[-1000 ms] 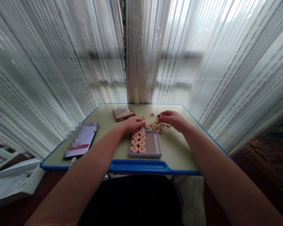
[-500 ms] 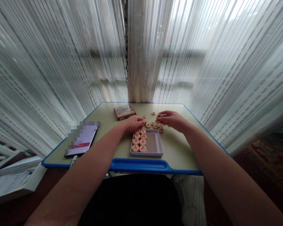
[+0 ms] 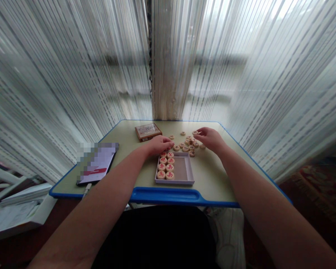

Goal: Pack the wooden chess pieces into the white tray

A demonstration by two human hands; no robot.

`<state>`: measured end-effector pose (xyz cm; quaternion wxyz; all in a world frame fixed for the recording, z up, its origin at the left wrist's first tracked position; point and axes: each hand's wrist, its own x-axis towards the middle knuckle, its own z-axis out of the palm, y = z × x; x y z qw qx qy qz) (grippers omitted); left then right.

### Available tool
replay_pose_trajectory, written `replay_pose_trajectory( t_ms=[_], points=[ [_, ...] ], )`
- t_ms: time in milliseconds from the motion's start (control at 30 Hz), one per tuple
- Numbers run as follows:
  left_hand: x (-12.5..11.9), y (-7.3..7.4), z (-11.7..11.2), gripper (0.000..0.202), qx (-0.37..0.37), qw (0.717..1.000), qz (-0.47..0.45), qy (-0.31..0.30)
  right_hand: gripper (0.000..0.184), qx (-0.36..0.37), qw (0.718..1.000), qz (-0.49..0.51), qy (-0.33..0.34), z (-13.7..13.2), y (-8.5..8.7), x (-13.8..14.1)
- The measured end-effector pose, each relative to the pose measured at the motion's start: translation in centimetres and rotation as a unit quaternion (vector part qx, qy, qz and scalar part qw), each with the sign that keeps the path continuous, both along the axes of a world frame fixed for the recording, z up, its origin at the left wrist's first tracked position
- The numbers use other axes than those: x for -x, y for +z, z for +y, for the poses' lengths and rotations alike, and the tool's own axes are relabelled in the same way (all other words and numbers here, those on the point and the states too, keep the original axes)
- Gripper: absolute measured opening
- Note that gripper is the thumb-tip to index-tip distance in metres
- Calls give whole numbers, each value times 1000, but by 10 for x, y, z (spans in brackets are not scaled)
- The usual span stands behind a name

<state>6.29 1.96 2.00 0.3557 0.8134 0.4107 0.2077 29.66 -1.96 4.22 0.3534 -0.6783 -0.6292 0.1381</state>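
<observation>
My right hand (image 3: pixel 210 139) pinches a round wooden Chinese chess piece (image 3: pixel 195 132) between thumb and fingertips, above the far right part of the table. Below it lie several loose Chinese chess pieces (image 3: pixel 185 148), some heaped on each other. My left hand (image 3: pixel 159 145) is closed at the far left corner of a shallow white box (image 3: pixel 189 168); what its fingertips hold is mostly hidden. Inside the box, red-marked pieces (image 3: pixel 170 167) stand in two columns on the left. The box's right part shows its bare bottom.
A brown printed box (image 3: pixel 148 130) lies behind my left hand. At the left, a tablet (image 3: pixel 98 164) with a white cable rests on the blue-edged table (image 3: pixel 218 179). Striped curtains (image 3: pixel 172 74) hang behind the table. Papers lie in a white tray (image 3: pixel 19 215) at lower left.
My right hand has moved slightly right and up with the piece, uncovering more of the heap. My left hand has stayed almost in place.
</observation>
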Motion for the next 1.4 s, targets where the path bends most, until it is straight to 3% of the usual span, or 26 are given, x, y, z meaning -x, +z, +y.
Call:
replay_pose_trajectory(
  t_ms=[67, 133, 233, 367, 467, 567, 700, 867, 1067, 1233, 1400],
  points=[
    [0, 0, -1, 36, -3, 1000, 3, 6, 29, -14, 989, -126, -71, 5, -4, -12],
    [-1, 1, -2, 36, -9, 1000, 8, 9, 34, 15, 979, -175, -100, 10, -9, -20],
    [-1, 3, -4, 36, -41, 999, 3, 21, 37, 70, 975, -195, -82, 15, -15, -26],
    [1, 6, -1, 32, -139, 986, -2, 93, 36, 107, 970, -208, -63, 19, -19, -26],
    [2, 4, 4, 31, -199, 974, 6, 112, 36, 90, 972, -210, -61, 20, -21, -23],
    [0, -1, 10, 34, -230, 969, 21, 84, 39, 20, 972, -234, -31, 19, -22, -15],
    [-6, -9, 14, 37, -207, 976, 34, 59, 40, -41, 962, -265, 46, 14, -21, 4],
    [-6, -10, 14, 39, -154, 986, 37, 49, 29, -24, 954, -276, 112, 11, -15, 9],
    [-2, -4, 11, 38, -114, 993, 12, 24, 27, -22, 957, -263, 119, 5, -11, 3],
    [-2, -9, 14, 40, -154, 988, 8, 18, 23, -15, 955, -255, 150, 0, -9, 10],
    [-2, -10, 18, 42, -157, 987, 33, 6, 28, -20, 953, -274, 129, 0, -11, 14]
  ],
)
